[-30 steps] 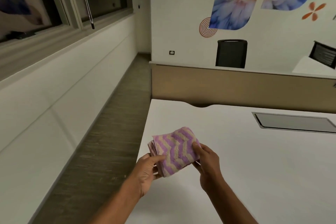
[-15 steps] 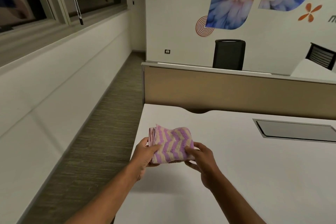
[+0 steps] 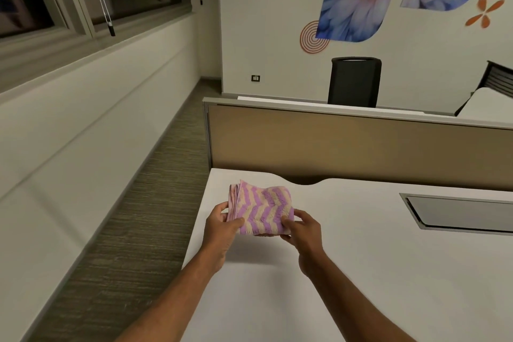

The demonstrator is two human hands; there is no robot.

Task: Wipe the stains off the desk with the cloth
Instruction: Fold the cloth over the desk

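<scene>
A folded cloth (image 3: 262, 209) with purple and beige zigzag stripes is held flat just above the near left corner of the white desk (image 3: 374, 272). My left hand (image 3: 222, 226) grips the cloth's left edge, thumb on top. My right hand (image 3: 301, 228) pinches its lower right corner. No stain shows on the desk surface from here.
A grey cable flap (image 3: 458, 214) is set into the desk at the right. A tan partition screen (image 3: 347, 147) runs along the desk's far edge. Left of the desk lies a carpeted aisle (image 3: 133, 230) beside a white wall. A black chair (image 3: 354, 80) stands behind the partition.
Both hands have carried the cloth a little forward and levelled it out over the desk corner. The grip of each hand stays the same.
</scene>
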